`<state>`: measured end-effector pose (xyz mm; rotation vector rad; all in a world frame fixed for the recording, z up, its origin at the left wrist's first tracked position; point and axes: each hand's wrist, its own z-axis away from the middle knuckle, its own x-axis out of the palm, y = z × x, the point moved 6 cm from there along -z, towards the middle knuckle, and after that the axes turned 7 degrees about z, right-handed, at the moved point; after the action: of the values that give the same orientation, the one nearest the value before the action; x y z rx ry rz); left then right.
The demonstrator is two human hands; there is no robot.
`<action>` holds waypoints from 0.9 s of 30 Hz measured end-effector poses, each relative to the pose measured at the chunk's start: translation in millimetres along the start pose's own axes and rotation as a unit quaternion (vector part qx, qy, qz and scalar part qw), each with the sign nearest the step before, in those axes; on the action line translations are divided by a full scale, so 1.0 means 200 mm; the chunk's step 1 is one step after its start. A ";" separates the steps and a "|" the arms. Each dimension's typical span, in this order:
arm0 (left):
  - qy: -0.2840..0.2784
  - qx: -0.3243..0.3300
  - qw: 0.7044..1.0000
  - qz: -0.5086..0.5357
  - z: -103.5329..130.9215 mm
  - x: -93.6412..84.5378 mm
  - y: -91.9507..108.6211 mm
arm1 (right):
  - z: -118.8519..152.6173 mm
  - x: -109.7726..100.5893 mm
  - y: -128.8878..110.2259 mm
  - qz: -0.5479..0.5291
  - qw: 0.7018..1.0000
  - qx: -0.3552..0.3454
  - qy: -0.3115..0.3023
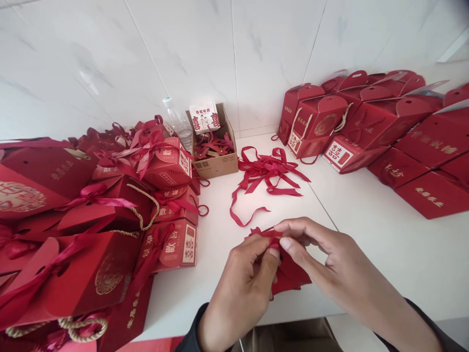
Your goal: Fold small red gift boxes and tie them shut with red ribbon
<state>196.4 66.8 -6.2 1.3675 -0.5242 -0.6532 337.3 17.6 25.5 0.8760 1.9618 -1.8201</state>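
My left hand (249, 274) is closed, thumb and fingers pinching a red ribbon (276, 242). Close against it, my right hand (318, 249) also pinches the ribbon between thumb and fingertips. Part of the ribbon is hidden by my fingers. Just below both hands is a dark red gift box (292, 278), near the table's front edge and largely covered by them. Beyond the hands lies a loose heap of red ribbons (271, 168), one strand curling out toward me.
Red gift boxes with tied bows (168, 164) are piled on the left. More red boxes (388, 122) stand stacked at the back right. An open cardboard box (218, 166) holding red pieces sits by the wall, beside a clear plastic bottle (178, 122). The white table (366, 210) runs beneath.
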 end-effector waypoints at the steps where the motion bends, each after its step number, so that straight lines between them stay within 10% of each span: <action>1: -0.001 0.005 1.000 -0.008 0.00 0.00 0.00 | 0.00 0.00 0.00 0.005 1.000 -0.001 0.002; 27: 0.034 -0.090 0.987 0.126 -0.02 0.01 -0.02 | 0.00 0.04 0.04 0.025 0.999 0.026 0.010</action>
<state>200.0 68.6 -11.5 1.1270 -0.5600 -0.4345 335.5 18.4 14.7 0.9526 1.8956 -1.8484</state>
